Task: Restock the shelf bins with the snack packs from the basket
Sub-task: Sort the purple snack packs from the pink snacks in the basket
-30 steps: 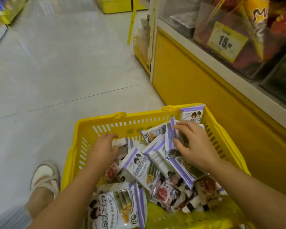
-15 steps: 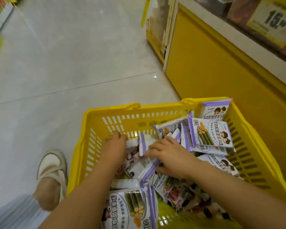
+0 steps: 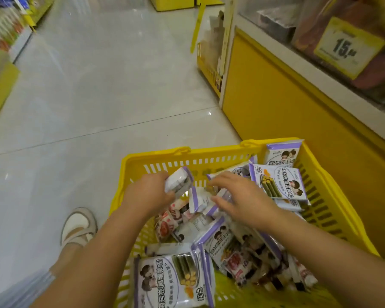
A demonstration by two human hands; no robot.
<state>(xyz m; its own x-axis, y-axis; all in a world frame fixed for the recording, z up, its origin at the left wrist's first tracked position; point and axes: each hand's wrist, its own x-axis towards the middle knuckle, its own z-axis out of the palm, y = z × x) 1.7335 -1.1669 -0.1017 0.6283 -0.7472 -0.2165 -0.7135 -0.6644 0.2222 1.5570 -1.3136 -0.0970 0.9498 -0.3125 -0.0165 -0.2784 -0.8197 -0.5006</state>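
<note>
Basket w/ snack packs, L hand fingers gripping white pack, R hand fingers open

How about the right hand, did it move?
Yes. The right hand slid left, from the basket's far right corner toward its middle.
</note>
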